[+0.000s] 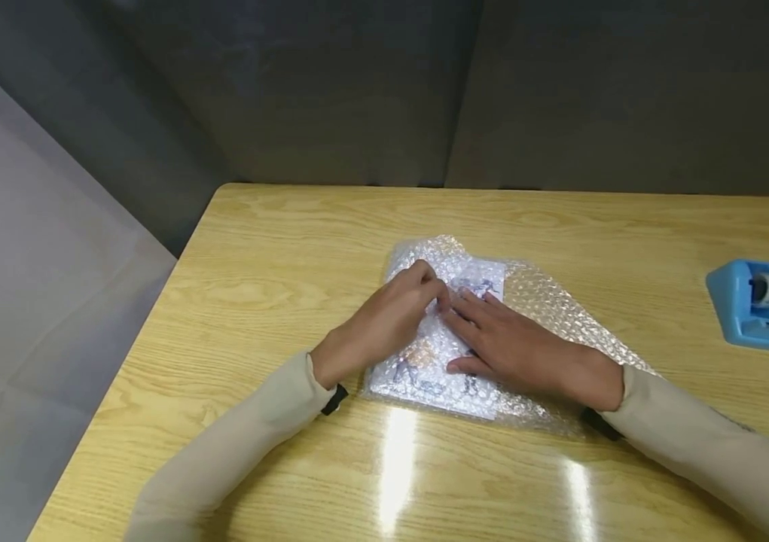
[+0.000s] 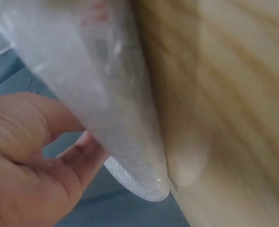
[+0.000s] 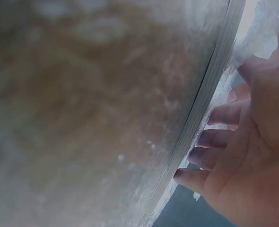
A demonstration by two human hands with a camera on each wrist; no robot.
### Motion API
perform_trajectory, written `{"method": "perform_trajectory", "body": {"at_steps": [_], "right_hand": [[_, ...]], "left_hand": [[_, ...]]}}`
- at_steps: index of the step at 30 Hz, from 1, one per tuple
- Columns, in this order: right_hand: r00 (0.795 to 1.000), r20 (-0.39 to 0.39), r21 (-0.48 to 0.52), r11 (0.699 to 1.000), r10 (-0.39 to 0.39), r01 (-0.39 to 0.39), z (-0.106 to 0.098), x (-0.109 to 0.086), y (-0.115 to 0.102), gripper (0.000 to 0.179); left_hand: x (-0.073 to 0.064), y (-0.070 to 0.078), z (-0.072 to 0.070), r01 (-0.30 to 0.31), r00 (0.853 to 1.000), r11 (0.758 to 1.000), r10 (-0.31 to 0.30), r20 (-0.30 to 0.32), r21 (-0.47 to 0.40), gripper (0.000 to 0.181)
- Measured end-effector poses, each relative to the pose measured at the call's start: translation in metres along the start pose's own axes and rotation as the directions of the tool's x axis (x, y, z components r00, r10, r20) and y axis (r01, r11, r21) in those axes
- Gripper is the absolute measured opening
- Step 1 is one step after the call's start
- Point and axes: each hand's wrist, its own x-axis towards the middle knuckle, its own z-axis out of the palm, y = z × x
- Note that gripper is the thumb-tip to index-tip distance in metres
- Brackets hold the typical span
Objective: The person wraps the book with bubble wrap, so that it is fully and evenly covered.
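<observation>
A book with a printed cover lies on the wooden table, seen through clear bubble wrap folded over its left part. The left hand has curled fingers at the middle of the book and pinches the edge of the wrap; in the left wrist view its thumb and fingers meet at the sheet. My right hand lies palm down with fingers spread, pressing the wrapped book, its fingertips beside the left ones. In the right wrist view the book's page edge runs below the fingers.
A light blue tape dispenser with a roll of tape stands at the table's right. Loose bubble wrap spreads rightward under the right forearm. The wooden table ends at the left and at the back, where dark cloth hangs.
</observation>
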Motion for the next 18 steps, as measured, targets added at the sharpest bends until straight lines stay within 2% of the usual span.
{"method": "perform_trajectory", "body": {"at_steps": [3, 7, 13, 18], "right_hand": [[1.0, 0.0, 0.001, 1.0, -0.001, 0.001, 0.0004, 0.0008, 0.0002, 0.074], [1.0, -0.002, -0.009, 1.0, -0.002, 0.002, 0.0011, 0.002, 0.0004, 0.074], [1.0, -0.013, -0.028, 1.0, 0.001, -0.001, 0.0019, 0.0031, 0.0009, 0.076], [1.0, -0.012, -0.033, 0.999, 0.009, -0.009, 0.0008, 0.0015, 0.0006, 0.076]], "left_hand": [[-0.0003, 0.0001, -0.0009, 0.038, 0.999, 0.995, -0.038, 0.001, 0.091, 0.035], [-0.0014, -0.0017, -0.0029, 0.094, 0.995, 0.984, -0.096, 0.01, 0.151, 0.033], [-0.0027, -0.0029, -0.0021, 0.084, 0.994, 0.982, -0.095, 0.056, 0.171, 0.02], [-0.0052, -0.003, -0.0019, 0.086, 0.991, 0.989, -0.098, 0.095, 0.124, 0.021]]}}
